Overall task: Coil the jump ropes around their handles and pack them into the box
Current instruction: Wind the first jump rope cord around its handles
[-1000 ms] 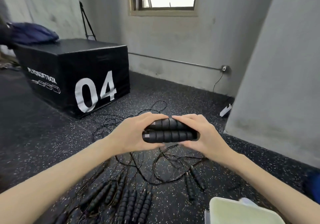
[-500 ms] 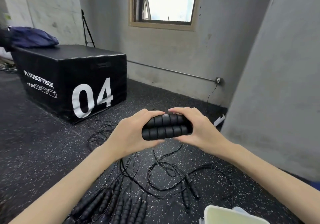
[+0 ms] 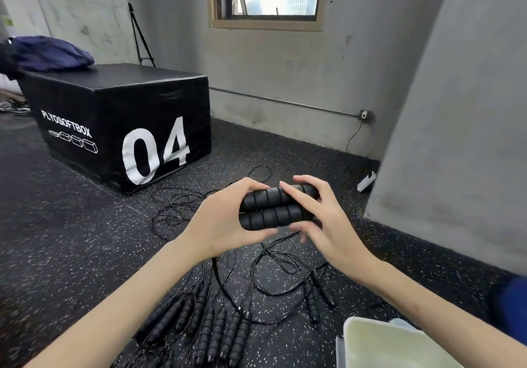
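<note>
Two black ribbed jump rope handles [image 3: 273,208] lie side by side, held level in front of me. My left hand [image 3: 225,219] grips their left end. My right hand [image 3: 322,225] is at their right end, fingers partly spread and blurred, thumb over the upper handle. A thin black rope [image 3: 256,265] hangs from the handles to the floor. Several more black handles [image 3: 211,327] lie in a row on the floor below, with tangled ropes [image 3: 176,208] behind them. A pale plastic box [image 3: 390,345] sits at the bottom right.
A black plyo box marked 04 [image 3: 122,128] stands at the left with a blue bag [image 3: 48,54] on top. A grey wall [image 3: 456,139] juts out at the right. Another pair of handles [image 3: 319,293] lies by the box. The floor is speckled black rubber.
The view has tilted up a little. My right hand has loosened at the handles' right end, its fingers now spread and moving. The left hand still holds the pair.
</note>
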